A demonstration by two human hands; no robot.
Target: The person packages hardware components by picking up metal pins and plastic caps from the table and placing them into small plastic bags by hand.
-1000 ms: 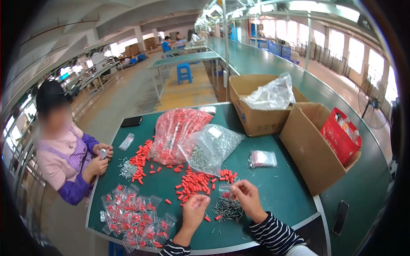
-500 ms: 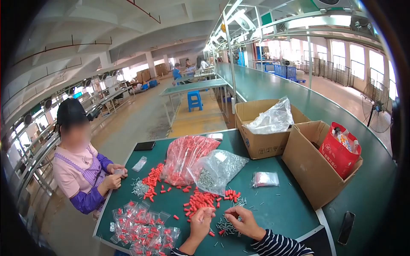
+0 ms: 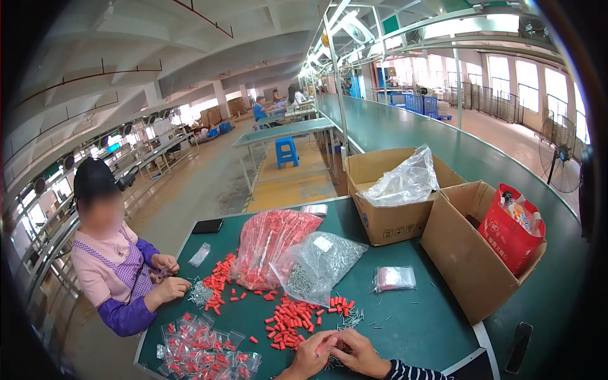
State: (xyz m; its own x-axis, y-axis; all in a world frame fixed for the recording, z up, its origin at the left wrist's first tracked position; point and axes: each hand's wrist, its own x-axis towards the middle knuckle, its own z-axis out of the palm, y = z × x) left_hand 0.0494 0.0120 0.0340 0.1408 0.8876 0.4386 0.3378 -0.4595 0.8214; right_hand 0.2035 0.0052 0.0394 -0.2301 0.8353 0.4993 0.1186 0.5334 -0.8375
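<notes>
My left hand [image 3: 310, 356] and my right hand [image 3: 362, 356] meet at the table's front, fingertips together and curled inward. Both look closed around something small, but the fingers cover it and I cannot make it out. Just beyond them lies a loose heap of red plastic sleeves [image 3: 292, 320]. Thin metal screws or nails [image 3: 350, 318] are scattered beside the heap, some partly hidden under my hands. To the left is a pile of small clear bags [image 3: 202, 348] with red pieces inside.
A large bag of red sleeves [image 3: 275, 244] and a clear bag of metal pins [image 3: 320, 269] stand mid-table. Cardboard boxes [image 3: 465, 259] line the right, with a flat packet of clear bags [image 3: 394, 278] nearby. A co-worker [image 3: 117, 253] sits at left; a phone [image 3: 519, 348] lies far right.
My hands, apart half a second ago, have come together, with the right moving in against the left. The co-worker's near hand has reached to the metal pins. The view has shifted slightly.
</notes>
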